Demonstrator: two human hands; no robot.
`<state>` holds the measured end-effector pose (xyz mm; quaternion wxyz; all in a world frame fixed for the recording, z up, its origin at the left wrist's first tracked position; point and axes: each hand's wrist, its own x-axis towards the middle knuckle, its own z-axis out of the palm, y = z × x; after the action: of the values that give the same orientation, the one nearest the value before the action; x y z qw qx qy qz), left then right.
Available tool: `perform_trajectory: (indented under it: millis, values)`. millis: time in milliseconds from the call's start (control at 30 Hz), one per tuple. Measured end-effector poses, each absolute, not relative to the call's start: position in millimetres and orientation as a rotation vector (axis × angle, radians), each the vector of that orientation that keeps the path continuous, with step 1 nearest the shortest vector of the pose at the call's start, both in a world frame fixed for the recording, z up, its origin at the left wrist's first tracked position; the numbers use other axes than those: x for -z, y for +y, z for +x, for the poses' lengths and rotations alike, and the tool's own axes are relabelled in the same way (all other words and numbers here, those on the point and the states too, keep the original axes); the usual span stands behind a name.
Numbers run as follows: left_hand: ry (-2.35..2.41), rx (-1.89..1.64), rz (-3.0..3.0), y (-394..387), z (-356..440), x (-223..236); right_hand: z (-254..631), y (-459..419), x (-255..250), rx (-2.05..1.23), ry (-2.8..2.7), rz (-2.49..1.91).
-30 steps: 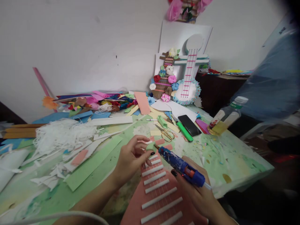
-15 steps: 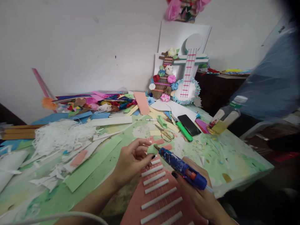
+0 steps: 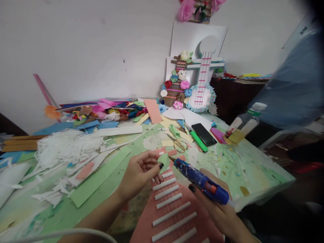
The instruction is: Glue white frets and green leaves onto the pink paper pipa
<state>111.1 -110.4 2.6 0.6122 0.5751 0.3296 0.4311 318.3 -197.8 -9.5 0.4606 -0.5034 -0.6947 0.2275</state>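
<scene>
Blue glue gun [image 3: 196, 180], right hand [image 3: 218, 212] gripping, nozzle [image 3: 171, 158] slanting away leftward — left hand [image 3: 140, 169] pinching leaf [image 3: 163, 161]

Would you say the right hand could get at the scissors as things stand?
Probably not without putting something down: the right hand holds the glue gun, though the scissors appear to lie uncovered just beyond it.

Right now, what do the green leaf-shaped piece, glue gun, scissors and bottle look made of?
Green leaf-shaped piece: probably paper or thin card, matte and evenly coloured.
Glue gun: likely hard plastic, blue and smooth under whitish smears.
Scissors: apparently metal, gold-toned with a slight shine.
Bottle: probably clear, glossy plastic, though glass isn't ruled out; yellowish liquid shows through.
</scene>
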Motion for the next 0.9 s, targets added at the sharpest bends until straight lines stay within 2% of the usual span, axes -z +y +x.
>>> perform_trajectory:
  millis: [400,900]
  values:
    - [0.714,-0.959,1.304,-106,102,-4,329,-203,20,-0.473,-1.708,-1.293]
    - [0.702,-0.916,1.241,-104,100,-2,339,-203,30,-0.546,-1.580,-1.318]
